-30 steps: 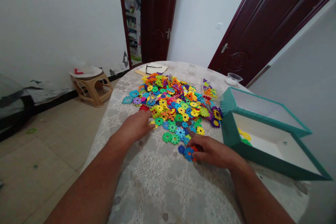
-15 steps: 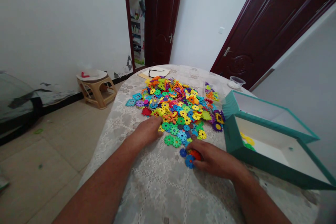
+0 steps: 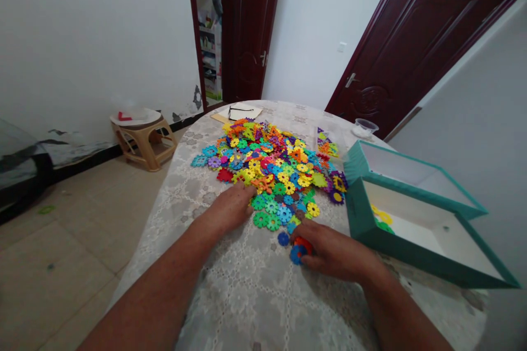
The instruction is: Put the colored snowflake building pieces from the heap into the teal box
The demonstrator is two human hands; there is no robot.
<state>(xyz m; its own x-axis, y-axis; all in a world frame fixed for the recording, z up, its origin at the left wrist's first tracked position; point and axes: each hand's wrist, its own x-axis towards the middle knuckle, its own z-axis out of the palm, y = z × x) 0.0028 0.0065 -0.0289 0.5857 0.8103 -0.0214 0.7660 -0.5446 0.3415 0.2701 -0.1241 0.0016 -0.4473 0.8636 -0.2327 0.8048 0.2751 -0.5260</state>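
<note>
A heap of colourful plastic snowflake building discs (image 3: 284,167) lies on the table in front of me. My left hand (image 3: 233,205) rests at the heap's near left edge, fingers curled down and pressed together. Its fingertips are hidden, so I cannot make out what they hold. Closer to me, my right hand (image 3: 325,244) is closed over a red disc (image 3: 303,243) and a blue disc (image 3: 296,255), low at the tabletop. A small dark blue disc (image 3: 283,238) lies just left of those fingers. Green discs (image 3: 267,221) lie between the two hands.
On the right stands an open teal box (image 3: 411,249) with yellow and green pieces inside, its lid (image 3: 424,167) behind it. A clear plastic bowl (image 3: 365,127) and glasses (image 3: 241,112) on paper sit at the far side. A stool (image 3: 146,145) stands left of the table (image 3: 242,296).
The view has shifted slightly, moving the scene a little left. My right hand has closed further over the red and blue discs. My left hand stays at the heap's edge.
</note>
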